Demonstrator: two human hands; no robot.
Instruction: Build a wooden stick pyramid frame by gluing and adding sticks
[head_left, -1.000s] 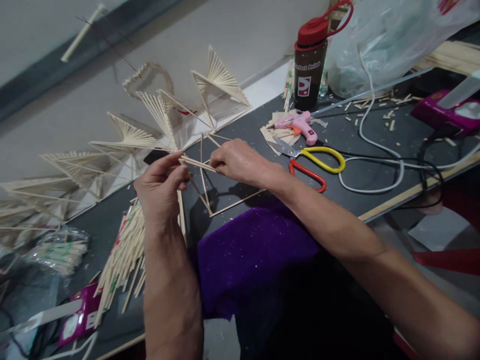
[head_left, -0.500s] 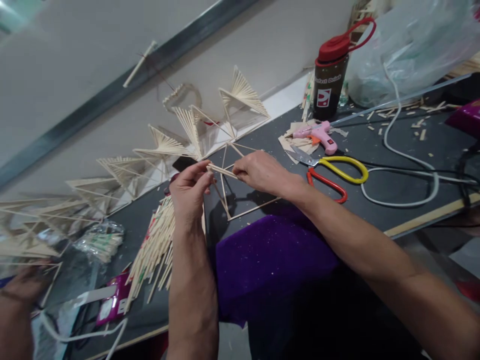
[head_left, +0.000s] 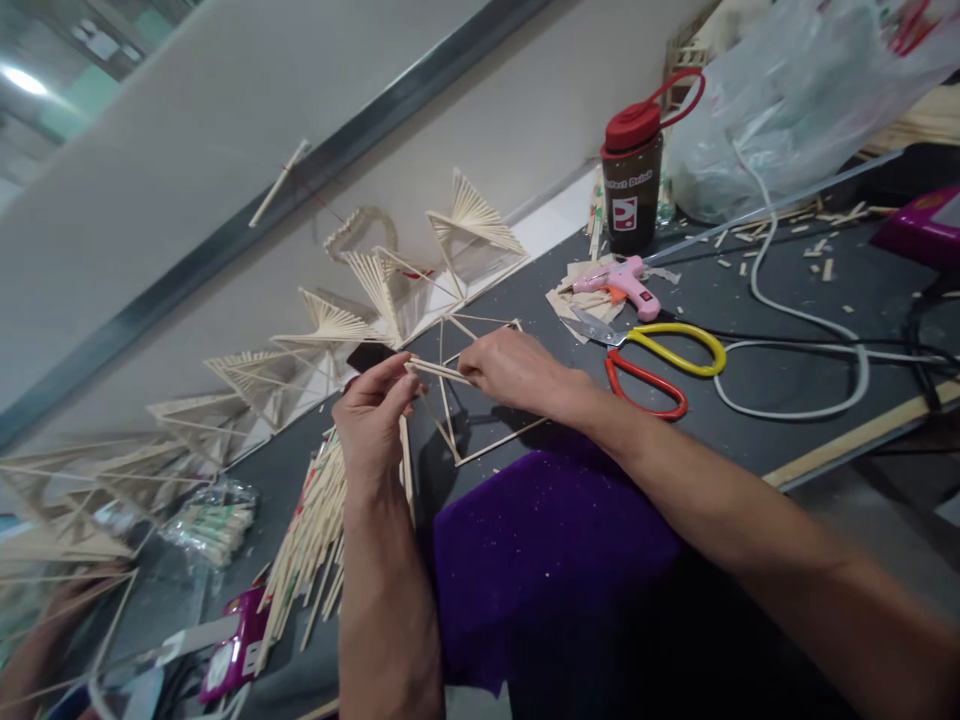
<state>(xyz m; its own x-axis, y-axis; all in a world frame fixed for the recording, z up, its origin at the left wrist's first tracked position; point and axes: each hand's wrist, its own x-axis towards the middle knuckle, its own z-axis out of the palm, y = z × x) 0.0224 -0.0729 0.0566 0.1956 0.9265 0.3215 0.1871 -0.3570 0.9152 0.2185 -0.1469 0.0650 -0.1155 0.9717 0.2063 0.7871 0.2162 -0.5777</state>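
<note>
Between my two hands run a couple of thin wooden sticks (head_left: 439, 371), close together, at the top of a stick frame (head_left: 498, 442) that stands on the dark table. My left hand (head_left: 375, 405) pinches their left end between thumb and fingers. Closed round their other end is my right hand (head_left: 510, 368), its fingertips partly hidden by the hand's back. Beside my left forearm lies a large heap of loose wooden sticks (head_left: 319, 515). Scissors (head_left: 652, 360) with one yellow and one red handle lie open to the right of my right hand.
A pink glue gun (head_left: 626, 283) rests on scrap wood behind the scissors. A red-capped bottle (head_left: 634, 170) and a plastic bag (head_left: 780, 110) stand at the back. Finished fan-like stick models (head_left: 330, 320) line the wall. Another person's arm (head_left: 56, 625) is at far left. A white cable (head_left: 862, 370) loops right.
The view has tilted, so everything on the table sits slightly lower. Both hands keep their hold on the sticks, with little movement. At far left, the other person's hand has shifted.
</note>
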